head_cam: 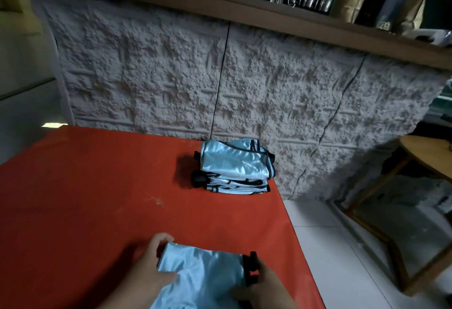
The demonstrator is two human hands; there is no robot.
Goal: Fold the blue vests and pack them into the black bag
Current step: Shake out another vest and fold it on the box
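Left hand [152,263] and right hand [263,284] each pinch a blue vest [203,274] at 6 o'clock on the red bench [97,198]; folded vests [234,167] stack at 12.

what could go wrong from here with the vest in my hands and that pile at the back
1. The stack of folded vests sits near the red table's right edge and looks uneven; adding another on top may tip it toward the floor.
2. The blue vest is shiny, likely slippery fabric, held by the left hand and right hand; the fold may slide open once released.
3. No black bag shows in this view, so packing may mean reaching out of sight.
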